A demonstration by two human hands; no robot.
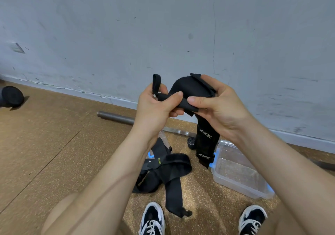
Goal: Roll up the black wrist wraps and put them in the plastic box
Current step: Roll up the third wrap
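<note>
I hold a black wrist wrap [188, 87] up in front of the wall with both hands. My left hand [155, 106] pinches its folded end, where a thumb loop sticks up. My right hand [217, 104] grips the bunched middle, thumb pressed on the fold. The wrap's long tail with white lettering [205, 146] hangs down toward the floor. More black wraps [168, 169] lie tangled on the cork floor between my arms. A clear plastic box [239, 171] sits open on the floor to the right. A small rolled black wrap [191, 142] lies beyond the tangle.
A steel bar [116, 117] lies along the base of the grey wall. A black rounded object [11, 97] sits at the far left. My two black-and-white shoes [153, 220] are at the bottom edge. A clear lid with blue clips [150, 155] lies under the tangled wraps.
</note>
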